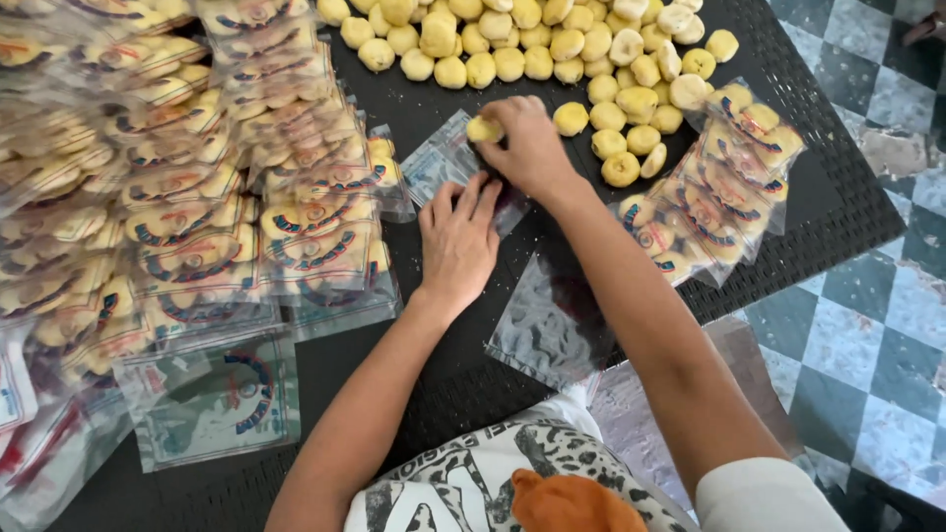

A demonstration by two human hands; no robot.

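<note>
Dark woven matting [828,197] covers the work surface, and a green-and-white checkered floor [867,345] shows beyond its edge. At the middle of the mat the person's right hand [527,148] pinches a small round yellow pastry [483,129] between thumb and fingertips, the fingers curled tight on it. The pastry sits right at the mouth of a clear plastic bag [439,163], which lies flat under and just left of those fingertips. The left hand [458,241] rests palm down with its fingers straight and slightly spread; the fingertips press on the near end of the same bag, just below the right hand's knuckles.

Beyond the right hand's fingers, a loose heap of the same yellow pastries [552,44] spreads over the far part of the mat, the nearest ones just beside the knuckles. To the right of that wrist lies a small stack of filled bags [719,187]. To the left of the left hand's fingers, many more filled, printed bags [197,197] are piled in overlapping rows. Below the right forearm an empty clear bag [547,330] lies flat on the mat.
</note>
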